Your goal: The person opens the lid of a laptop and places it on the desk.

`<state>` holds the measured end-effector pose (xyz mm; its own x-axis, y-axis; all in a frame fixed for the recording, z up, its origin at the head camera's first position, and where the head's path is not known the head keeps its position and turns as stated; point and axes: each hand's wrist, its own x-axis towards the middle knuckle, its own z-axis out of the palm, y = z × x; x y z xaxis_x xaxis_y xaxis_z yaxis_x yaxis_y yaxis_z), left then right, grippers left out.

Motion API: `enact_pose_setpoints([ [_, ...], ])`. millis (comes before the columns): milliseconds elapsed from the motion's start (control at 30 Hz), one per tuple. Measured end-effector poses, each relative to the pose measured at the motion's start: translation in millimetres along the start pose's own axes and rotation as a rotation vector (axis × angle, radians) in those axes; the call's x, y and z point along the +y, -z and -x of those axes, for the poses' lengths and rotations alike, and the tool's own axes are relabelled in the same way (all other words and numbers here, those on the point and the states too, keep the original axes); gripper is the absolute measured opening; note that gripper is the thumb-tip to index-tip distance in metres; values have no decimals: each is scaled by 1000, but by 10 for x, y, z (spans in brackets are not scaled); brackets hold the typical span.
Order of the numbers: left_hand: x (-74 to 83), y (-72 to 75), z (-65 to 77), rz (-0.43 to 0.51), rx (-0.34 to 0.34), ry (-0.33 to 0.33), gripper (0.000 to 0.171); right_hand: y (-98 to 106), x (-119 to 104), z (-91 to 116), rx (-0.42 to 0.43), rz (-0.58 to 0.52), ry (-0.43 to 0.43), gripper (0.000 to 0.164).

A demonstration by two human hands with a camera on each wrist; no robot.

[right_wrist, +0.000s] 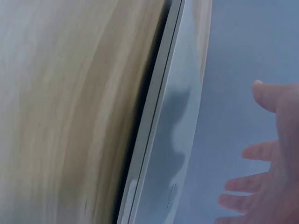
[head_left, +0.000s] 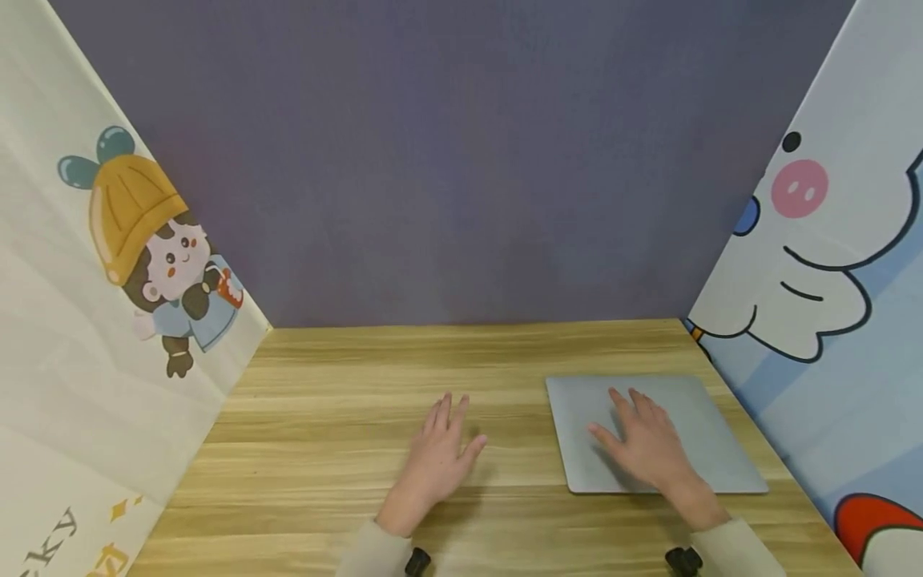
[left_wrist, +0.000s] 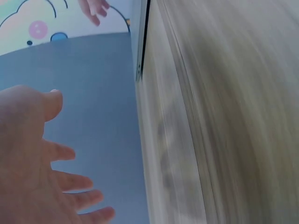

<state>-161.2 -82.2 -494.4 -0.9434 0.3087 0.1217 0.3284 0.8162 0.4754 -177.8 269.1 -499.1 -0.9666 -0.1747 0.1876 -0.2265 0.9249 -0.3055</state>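
Observation:
A closed silver laptop (head_left: 692,433) lies flat on the right part of the wooden table; its thin edge also shows in the right wrist view. Above its lid hovers my right hand (head_left: 647,445), fingers extended and thumb spread, casting a shadow on the lid; in the right wrist view a gap separates the hand (right_wrist: 266,182) from the laptop (right_wrist: 161,140). To the left of the laptop my left hand (head_left: 436,458) is held over the bare wood, its fingers fairly straight and spread. In the left wrist view that hand (left_wrist: 32,163) holds nothing.
The wooden table (head_left: 324,449) runs back to a grey-purple panel (head_left: 461,160). A white cloth wall with a cartoon child (head_left: 173,256) stands on the left. On the right, close to the laptop, is a cloth wall with a white cartoon animal (head_left: 822,232).

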Motion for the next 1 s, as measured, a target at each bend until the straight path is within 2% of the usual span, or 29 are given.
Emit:
enact_pose_setpoints([
  [333, 265, -223, -127, 60, 8, -32, 70, 57, 210, -34, 34, -17, 1, 75],
  [533, 405, -303, -197, 106, -13, -39, 69, 99, 399, -46, 39, -15, -24, 73],
  [767, 562, -398, -292, 111, -31, -18, 66, 174, 646, -43, 23, -3, -50, 73],
  [1000, 628, -528, -379, 90, -39, -14, 64, 243, 841, -55, 13, 12, -90, 71],
])
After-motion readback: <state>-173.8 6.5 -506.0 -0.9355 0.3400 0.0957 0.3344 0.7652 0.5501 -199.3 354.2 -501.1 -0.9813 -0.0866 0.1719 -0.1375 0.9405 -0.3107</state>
